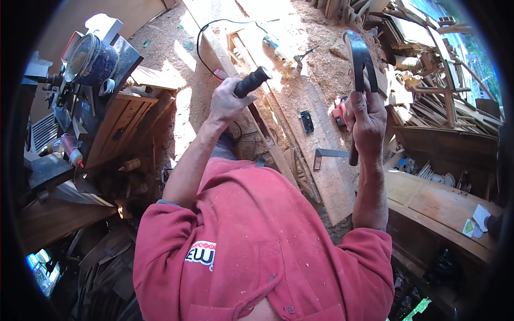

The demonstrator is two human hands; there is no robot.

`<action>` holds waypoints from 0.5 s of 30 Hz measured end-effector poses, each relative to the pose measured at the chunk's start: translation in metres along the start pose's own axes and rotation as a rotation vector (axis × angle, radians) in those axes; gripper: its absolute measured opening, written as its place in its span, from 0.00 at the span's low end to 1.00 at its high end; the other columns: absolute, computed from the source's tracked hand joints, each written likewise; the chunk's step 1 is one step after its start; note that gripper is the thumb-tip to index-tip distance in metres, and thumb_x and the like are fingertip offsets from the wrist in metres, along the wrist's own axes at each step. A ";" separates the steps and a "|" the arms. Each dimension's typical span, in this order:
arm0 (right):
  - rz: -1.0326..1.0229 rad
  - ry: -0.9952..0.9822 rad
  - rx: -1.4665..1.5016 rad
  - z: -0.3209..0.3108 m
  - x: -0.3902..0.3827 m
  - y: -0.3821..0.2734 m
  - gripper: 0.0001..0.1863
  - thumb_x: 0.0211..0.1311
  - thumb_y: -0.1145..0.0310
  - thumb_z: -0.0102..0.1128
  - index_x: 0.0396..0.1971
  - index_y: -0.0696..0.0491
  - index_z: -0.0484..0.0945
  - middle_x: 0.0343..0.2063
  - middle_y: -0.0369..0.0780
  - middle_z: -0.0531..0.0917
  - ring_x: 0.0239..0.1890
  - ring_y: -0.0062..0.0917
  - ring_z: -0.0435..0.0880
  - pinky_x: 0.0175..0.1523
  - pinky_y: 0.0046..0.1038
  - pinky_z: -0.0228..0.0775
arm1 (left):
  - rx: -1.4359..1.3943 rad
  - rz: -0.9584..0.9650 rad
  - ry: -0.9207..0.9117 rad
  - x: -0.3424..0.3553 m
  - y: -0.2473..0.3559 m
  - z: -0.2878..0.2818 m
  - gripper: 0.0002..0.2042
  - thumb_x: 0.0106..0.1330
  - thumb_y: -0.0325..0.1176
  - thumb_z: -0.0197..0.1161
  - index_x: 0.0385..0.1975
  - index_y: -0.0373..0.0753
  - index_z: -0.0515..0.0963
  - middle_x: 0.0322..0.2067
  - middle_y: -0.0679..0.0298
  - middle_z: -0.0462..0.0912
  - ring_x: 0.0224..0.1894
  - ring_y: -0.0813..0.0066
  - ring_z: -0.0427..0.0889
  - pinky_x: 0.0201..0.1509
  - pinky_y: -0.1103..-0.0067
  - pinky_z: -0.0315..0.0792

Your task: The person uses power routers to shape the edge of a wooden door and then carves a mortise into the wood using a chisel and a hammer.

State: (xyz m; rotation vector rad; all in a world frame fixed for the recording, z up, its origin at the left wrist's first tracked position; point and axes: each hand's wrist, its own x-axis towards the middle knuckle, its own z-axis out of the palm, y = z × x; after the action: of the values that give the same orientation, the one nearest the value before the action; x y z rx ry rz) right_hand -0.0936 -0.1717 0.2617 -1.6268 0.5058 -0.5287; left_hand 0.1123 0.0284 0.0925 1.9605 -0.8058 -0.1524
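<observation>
My left hand [225, 104] is closed round the thick black handle of a chisel [252, 81]. Its blade is hidden behind my hand, above a long wooden beam [276, 152] with a dark slot in it. On the right, my right hand [365, 117] grips a claw hammer [357, 56], held up with its dark metal head above my fist. The end of the hammer's handle shows below my hand. Beside that hand, on a wide board [334, 195], lie a try square [327, 154] and a small black block-like object [306, 122]. A red object [339, 109] is partly covered by my right hand.
A corded power tool [274, 47] lies at the far end of the boards among sawdust, its black cord looping left. A bench [104, 107] on the left carries a bucket [92, 61] and a bottle [70, 148]. Scrap wood [428, 101] and a wooden cabinet [428, 200] stand right.
</observation>
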 end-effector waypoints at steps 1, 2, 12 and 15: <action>0.032 0.023 0.016 -0.003 -0.002 0.003 0.19 0.73 0.61 0.58 0.57 0.55 0.74 0.20 0.25 0.67 0.21 0.08 0.61 0.24 0.14 0.51 | 0.054 -0.023 -0.050 -0.004 -0.007 0.011 0.21 0.49 0.40 0.79 0.39 0.36 0.81 0.34 0.60 0.81 0.35 0.66 0.82 0.42 0.71 0.76; 0.032 0.022 0.012 -0.003 -0.004 0.006 0.19 0.73 0.61 0.58 0.57 0.55 0.74 0.20 0.25 0.67 0.21 0.08 0.61 0.24 0.14 0.51 | 0.108 -0.053 -0.091 -0.009 -0.009 0.017 0.22 0.49 0.41 0.78 0.39 0.35 0.81 0.35 0.57 0.81 0.37 0.60 0.83 0.43 0.68 0.76; 0.110 -0.003 -0.115 -0.008 -0.013 0.021 0.24 0.70 0.63 0.62 0.61 0.56 0.72 0.21 0.26 0.71 0.22 0.09 0.65 0.26 0.16 0.55 | 0.284 0.006 -0.170 -0.002 -0.025 0.024 0.14 0.56 0.39 0.72 0.35 0.37 0.81 0.32 0.52 0.82 0.37 0.50 0.84 0.43 0.63 0.77; 0.118 -0.010 -0.080 -0.008 -0.015 0.020 0.24 0.70 0.62 0.63 0.61 0.56 0.72 0.22 0.27 0.72 0.22 0.09 0.65 0.27 0.16 0.56 | 0.304 -0.058 -0.211 0.007 -0.023 0.021 0.12 0.58 0.38 0.69 0.34 0.37 0.81 0.31 0.51 0.82 0.35 0.49 0.84 0.41 0.62 0.76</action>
State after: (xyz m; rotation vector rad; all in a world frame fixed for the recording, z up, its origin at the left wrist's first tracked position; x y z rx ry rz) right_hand -0.1112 -0.1711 0.2416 -1.6633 0.6178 -0.4165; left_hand 0.1195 0.0155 0.0642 2.2829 -0.9533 -0.2897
